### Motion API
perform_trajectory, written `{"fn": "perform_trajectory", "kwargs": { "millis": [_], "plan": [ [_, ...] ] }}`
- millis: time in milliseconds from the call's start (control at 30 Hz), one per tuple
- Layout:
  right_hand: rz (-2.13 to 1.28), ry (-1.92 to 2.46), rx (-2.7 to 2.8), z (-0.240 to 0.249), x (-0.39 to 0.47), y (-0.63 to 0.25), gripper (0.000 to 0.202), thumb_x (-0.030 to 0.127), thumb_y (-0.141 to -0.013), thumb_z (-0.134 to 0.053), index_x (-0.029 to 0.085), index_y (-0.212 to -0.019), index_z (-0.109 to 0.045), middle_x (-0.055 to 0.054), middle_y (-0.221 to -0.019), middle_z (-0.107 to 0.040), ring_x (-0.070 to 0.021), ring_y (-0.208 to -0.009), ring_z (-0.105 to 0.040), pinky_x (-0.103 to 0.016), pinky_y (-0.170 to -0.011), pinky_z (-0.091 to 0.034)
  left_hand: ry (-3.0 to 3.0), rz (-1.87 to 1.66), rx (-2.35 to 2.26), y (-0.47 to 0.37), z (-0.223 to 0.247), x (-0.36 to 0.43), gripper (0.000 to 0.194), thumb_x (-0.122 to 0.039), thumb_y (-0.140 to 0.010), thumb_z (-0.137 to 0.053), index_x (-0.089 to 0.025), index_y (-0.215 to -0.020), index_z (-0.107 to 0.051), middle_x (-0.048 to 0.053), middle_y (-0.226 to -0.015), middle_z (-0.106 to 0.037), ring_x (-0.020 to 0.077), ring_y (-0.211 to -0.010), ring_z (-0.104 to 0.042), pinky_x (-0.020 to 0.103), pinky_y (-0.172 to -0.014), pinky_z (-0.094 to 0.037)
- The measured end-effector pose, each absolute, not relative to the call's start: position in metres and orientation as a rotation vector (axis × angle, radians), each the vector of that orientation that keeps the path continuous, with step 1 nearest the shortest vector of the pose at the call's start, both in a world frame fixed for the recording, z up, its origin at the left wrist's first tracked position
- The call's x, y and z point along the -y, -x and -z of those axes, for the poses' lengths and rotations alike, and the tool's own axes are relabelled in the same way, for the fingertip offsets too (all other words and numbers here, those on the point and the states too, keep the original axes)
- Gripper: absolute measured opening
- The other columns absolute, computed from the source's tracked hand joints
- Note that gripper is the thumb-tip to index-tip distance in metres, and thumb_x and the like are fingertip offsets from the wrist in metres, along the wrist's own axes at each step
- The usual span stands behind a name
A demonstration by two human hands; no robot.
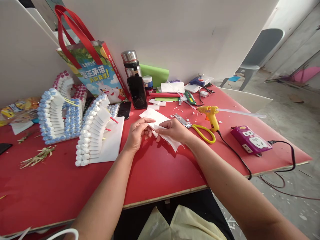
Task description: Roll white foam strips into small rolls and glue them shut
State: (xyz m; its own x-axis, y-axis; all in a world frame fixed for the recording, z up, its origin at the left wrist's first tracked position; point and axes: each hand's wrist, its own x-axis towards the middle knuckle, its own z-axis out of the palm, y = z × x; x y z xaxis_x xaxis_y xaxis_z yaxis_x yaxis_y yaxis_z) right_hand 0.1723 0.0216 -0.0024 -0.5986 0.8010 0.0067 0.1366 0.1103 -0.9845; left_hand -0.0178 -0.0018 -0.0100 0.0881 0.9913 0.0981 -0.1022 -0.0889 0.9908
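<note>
White paper piece (160,128) sits in the middle of the frame on the red table (155,170). I see my left hand (137,132) and right hand (173,129) both pinching it, close together. It runs slanting toward the lower right, with yellow-handled scissors (197,128) just right.

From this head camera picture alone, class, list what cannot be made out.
- White sheet: its middle is hidden by the left hand and right hand.
- Scissors: the blades' rear is behind the right hand.
- Bag: the print is too small to read.
- Black cable: runs off the table edge, so its end is unseen.
</note>
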Motion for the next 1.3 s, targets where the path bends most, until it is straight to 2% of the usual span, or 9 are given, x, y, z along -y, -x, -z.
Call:
{"fn": "perform_trajectory", "kwargs": {
  "millis": [133,233,300,433,533,667,900,1133,1300],
  "plan": [
    [-1.465,0.946,1.86,0.003,-0.021,-0.172,0.044,0.051,-0.086,-0.065,0.012,-0.07,-0.076,-0.003,-0.059,-0.068,-0.0056,-0.044,-0.039,-0.022,-0.043,-0.03,-1.364,-1.262,-1.174,0.017,0.013,0.001,0.022,-0.035,-0.082,-0.07,-0.016,-0.091,-0.072,-0.001,-0.056,-0.056,0.0093,-0.047,-0.047,0.021,-0.046,-0.033],
    [-1.664,0.926,1.745,0.002,-0.02,-0.172,0.041,0.052,-0.083,-0.07,0.011,-0.076,-0.074,-0.006,-0.067,-0.072,-0.01,-0.047,-0.055,-0.022,-0.047,-0.044,-1.368,-1.261,-1.188,0.018,0.013,0.001,0.02,-0.035,-0.082,-0.071,-0.016,-0.088,-0.072,-0.002,-0.054,-0.054,0.0089,-0.047,-0.046,0.021,-0.046,-0.033],
    [-1.902,0.855,1.562,0.001,-0.019,-0.172,0.041,0.052,-0.082,-0.073,0.011,-0.087,-0.071,-0.01,-0.078,-0.075,-0.0172,-0.059,-0.068,-0.028,-0.056,-0.056,-1.387,-1.24,-1.162,0.018,0.013,0.001,0.019,-0.034,-0.082,-0.072,-0.016,-0.087,-0.071,-0.002,-0.056,-0.055,0.0087,-0.048,-0.047,0.021,-0.048,-0.036],
    [-2.227,0.657,1.245,-0.001,-0.017,-0.172,0.038,0.049,-0.088,-0.068,0.013,-0.101,-0.063,-0.013,-0.091,-0.074,-0.0248,-0.079,-0.075,-0.042,-0.075,-0.063,-1.397,-1.189,-1.07,0.016,0.012,0.003,0.019,-0.036,-0.083,-0.071,-0.017,-0.087,-0.07,-0.002,-0.056,-0.055,0.01,-0.049,-0.049,0.023,-0.051,-0.04],
    [-2.244,0.676,1.274,-0.001,-0.017,-0.172,0.035,0.047,-0.09,-0.066,0.013,-0.098,-0.061,-0.008,-0.082,-0.071,-0.0213,-0.07,-0.073,-0.042,-0.071,-0.064,-1.412,-1.176,-1.056,0.015,0.011,0.004,0.02,-0.036,-0.083,-0.072,-0.017,-0.088,-0.071,-0.001,-0.058,-0.057,0.0107,-0.051,-0.05,0.024,-0.053,-0.041],
    [-2.144,0.693,1.393,0.003,-0.019,-0.171,0.038,0.048,-0.086,-0.071,0.012,-0.092,-0.063,-0.003,-0.075,-0.067,-0.0148,-0.061,-0.067,-0.036,-0.067,-0.063,-1.434,-1.196,-1.119,0.014,0.01,0.004,0.019,-0.035,-0.082,-0.072,-0.017,-0.086,-0.072,-0.001,-0.059,-0.057,0.0102,-0.053,-0.049,0.023,-0.053,-0.04],
    [-1.996,0.809,1.479,0.011,-0.023,-0.171,0.039,0.048,-0.08,-0.077,0.011,-0.085,-0.063,-0.004,-0.07,-0.066,-0.016,-0.054,-0.066,-0.033,-0.056,-0.06,-1.5,-1.146,-1.213,0.015,0.009,0.003,0.02,-0.035,-0.082,-0.072,-0.017,-0.092,-0.073,-0.001,-0.062,-0.059,0.0106,-0.056,-0.053,0.023,-0.057,-0.043],
    [-1.969,0.782,1.489,0.013,-0.025,-0.173,0.043,0.054,-0.078,-0.076,0.013,-0.083,-0.064,0.003,-0.062,-0.056,-0.0061,-0.043,-0.045,-0.033,-0.056,-0.06,-1.41,-1.171,-1.161,0.016,0.007,0.003,0.024,-0.033,-0.076,-0.079,-0.016,-0.09,-0.072,0.001,-0.071,-0.066,0.011,-0.059,-0.057,0.024,-0.06,-0.047],
    [-2.058,0.769,1.4,0.005,-0.024,-0.175,0.038,0.05,-0.08,-0.076,0.014,-0.081,-0.062,0.006,-0.057,-0.047,-0.004,-0.042,-0.035,-0.028,-0.05,-0.054,-1.368,-1.213,-1.079,0.017,0.009,0.001,0.023,-0.032,-0.075,-0.08,-0.015,-0.087,-0.071,0.002,-0.073,-0.066,0.0111,-0.059,-0.058,0.025,-0.06,-0.047]
  ]
}}
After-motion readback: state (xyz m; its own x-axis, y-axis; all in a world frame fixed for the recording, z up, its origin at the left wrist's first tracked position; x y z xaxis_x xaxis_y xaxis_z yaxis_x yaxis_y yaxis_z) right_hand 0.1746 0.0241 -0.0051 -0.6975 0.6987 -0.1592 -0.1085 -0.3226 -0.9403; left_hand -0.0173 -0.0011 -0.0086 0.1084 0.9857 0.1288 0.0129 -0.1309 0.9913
